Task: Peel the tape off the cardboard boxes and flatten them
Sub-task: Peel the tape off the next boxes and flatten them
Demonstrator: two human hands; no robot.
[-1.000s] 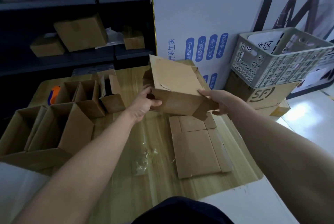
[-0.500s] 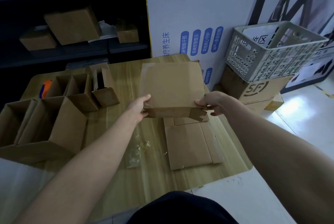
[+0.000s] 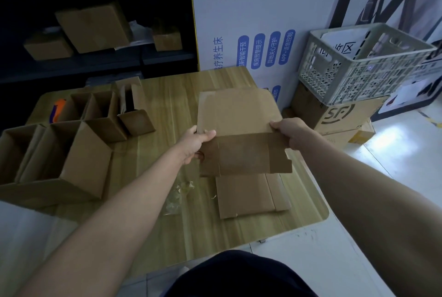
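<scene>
Now both hands hold one cardboard box (image 3: 241,134) that is pressed flat. The left hand (image 3: 196,143) grips its left edge, thumb on top and fingers curled under. The right hand (image 3: 290,132) grips its right edge the same way. The held box is up in the air over the wooden counter (image 3: 174,95). Its far half looks light and its near half looks darker, with a fold line across the middle between the two hands.

Right under the held box, and a bit nearer to the person, another flat box (image 3: 248,196) lies on the counter. Just left of that, below the held box, sits a small heap of clear tape bits (image 3: 178,193). Well to the left of the held box stand some open boxes (image 3: 86,160) side by side, and a small box (image 3: 136,122) is the nearest of them. Past those lies an orange and blue thing (image 3: 58,108).

To the right of the held box, off the counter, a grey crate (image 3: 363,64) sits on a brown box marked SF (image 3: 339,114). Behind the held box, a dark shelf (image 3: 167,59) has more boxes on it.
</scene>
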